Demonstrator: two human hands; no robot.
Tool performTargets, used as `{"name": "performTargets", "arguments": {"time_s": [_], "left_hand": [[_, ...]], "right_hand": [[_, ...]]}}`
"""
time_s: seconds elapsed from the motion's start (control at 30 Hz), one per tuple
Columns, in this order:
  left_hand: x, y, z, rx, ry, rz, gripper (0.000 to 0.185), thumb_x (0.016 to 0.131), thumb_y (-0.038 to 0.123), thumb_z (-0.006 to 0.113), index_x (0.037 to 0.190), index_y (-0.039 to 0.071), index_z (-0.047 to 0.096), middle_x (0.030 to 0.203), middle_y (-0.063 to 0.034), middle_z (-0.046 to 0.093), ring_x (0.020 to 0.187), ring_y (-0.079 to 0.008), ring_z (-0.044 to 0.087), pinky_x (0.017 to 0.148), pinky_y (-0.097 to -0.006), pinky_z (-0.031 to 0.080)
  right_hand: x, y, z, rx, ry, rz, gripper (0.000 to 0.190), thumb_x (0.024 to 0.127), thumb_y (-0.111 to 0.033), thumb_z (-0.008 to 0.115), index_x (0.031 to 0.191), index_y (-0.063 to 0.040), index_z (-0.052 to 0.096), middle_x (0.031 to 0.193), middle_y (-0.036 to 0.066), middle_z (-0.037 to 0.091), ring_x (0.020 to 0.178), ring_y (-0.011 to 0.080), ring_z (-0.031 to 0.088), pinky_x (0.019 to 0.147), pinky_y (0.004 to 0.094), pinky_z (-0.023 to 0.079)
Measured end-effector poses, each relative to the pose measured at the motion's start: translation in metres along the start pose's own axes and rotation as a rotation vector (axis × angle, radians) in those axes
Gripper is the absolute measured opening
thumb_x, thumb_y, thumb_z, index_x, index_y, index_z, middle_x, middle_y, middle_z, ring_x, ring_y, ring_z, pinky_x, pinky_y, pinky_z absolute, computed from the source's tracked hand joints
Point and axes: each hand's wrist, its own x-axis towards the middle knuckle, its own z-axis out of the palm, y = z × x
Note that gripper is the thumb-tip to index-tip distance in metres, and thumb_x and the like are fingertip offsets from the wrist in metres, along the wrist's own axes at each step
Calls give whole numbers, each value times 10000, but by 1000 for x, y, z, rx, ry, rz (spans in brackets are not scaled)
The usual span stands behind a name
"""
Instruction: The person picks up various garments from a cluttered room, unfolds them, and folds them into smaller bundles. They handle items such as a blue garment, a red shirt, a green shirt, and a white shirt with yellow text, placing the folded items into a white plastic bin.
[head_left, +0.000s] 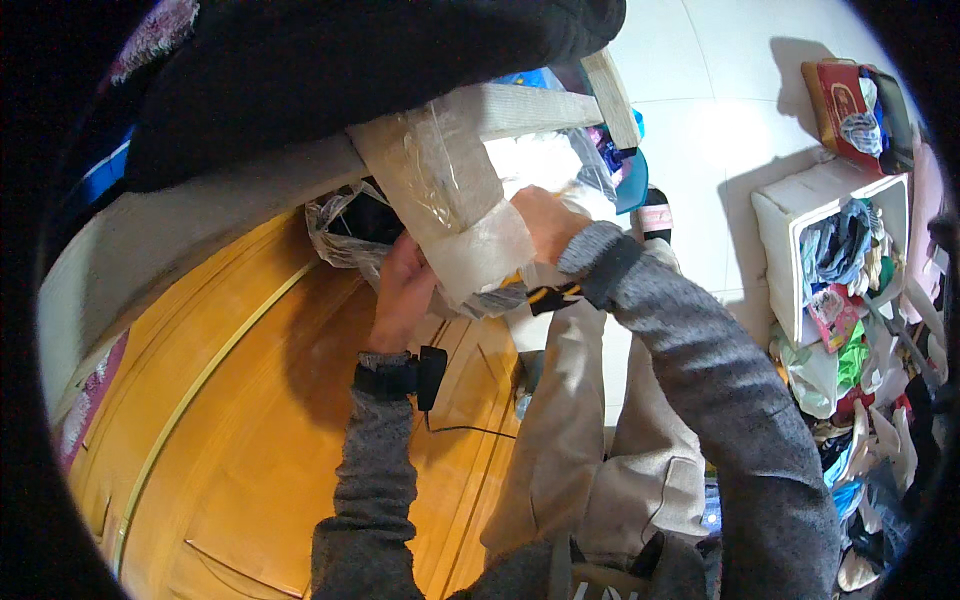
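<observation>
A pale beige board or beam end (450, 202), with clear tape or film over its upper face, lies between my hands. My left hand (403, 292) is at its left edge with curled fingers, beside a crumpled clear plastic bag (345, 244). A dark thing (369, 217) shows in the bag's mouth. My right hand (546, 221) is at the board's right edge, its fingertips hidden behind it. Crumpled clear plastic (491, 301) and a black-and-yellow strip (551, 298) show below the board. What either hand grips is hidden.
A wooden frame leg (611, 97) and crossbar (540, 112) stand ahead, above a white bundle (536, 161). Orange wooden cabinet panels (247, 420) are at the left. On the right are a white foam box (784, 232) of cloth, a red carton (836, 112), and piled bags and clothes (855, 450).
</observation>
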Motion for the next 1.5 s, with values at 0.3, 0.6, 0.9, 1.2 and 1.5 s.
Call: {"name": "performTargets", "arguments": {"time_s": [0.3, 0.6, 0.9, 1.2, 1.5], "left_hand": [[-18, 30, 8, 219, 28, 21, 372, 846, 56, 624, 1153, -49, 443, 1019, -116, 619, 876, -114, 585, 750, -235, 468], [-26, 28, 8, 331, 80, 67, 301, 834, 16, 613, 1097, -30, 473, 996, -92, 603, 869, -121, 583, 771, -255, 472], [-11, 27, -7, 491, -69, 180, 263, 845, 23, 554, 1090, -13, 468, 884, -84, 644, 824, -125, 603, 721, -254, 473], [-13, 27, 9, 203, 4, 11, 335, 879, 14, 546, 1205, 3, 470, 1155, -76, 580, 1020, -142, 559, 878, -278, 442], [-24, 6, -4, 31, 144, 35, 359, 837, 125, 664, 1153, -4, 552, 1063, -47, 598, 948, -153, 561, 843, -293, 446]], "right_hand": [[35, 18, 49, 50, 365, -36, 124, 686, -140, 612, 696, -34, 676, 739, 178, 640, 774, 348, 618, 696, 443, 486], [65, -15, 81, 545, 540, -181, 273, 781, -229, 621, 976, -39, 631, 934, 168, 643, 890, 355, 595, 783, 440, 468], [-14, -14, 9, 194, 487, -193, 347, 801, -217, 601, 1089, -23, 602, 1019, 158, 614, 940, 320, 586, 860, 413, 449], [-87, -24, 29, 688, 654, 584, 539, 828, -252, 690, 1238, 26, 477, 1082, 182, 592, 1078, 317, 548, 863, 407, 477], [-5, -27, 44, 394, 652, 110, 266, 820, -180, 631, 887, 63, 547, 868, 256, 577, 883, 422, 561, 788, 464, 458]]}}
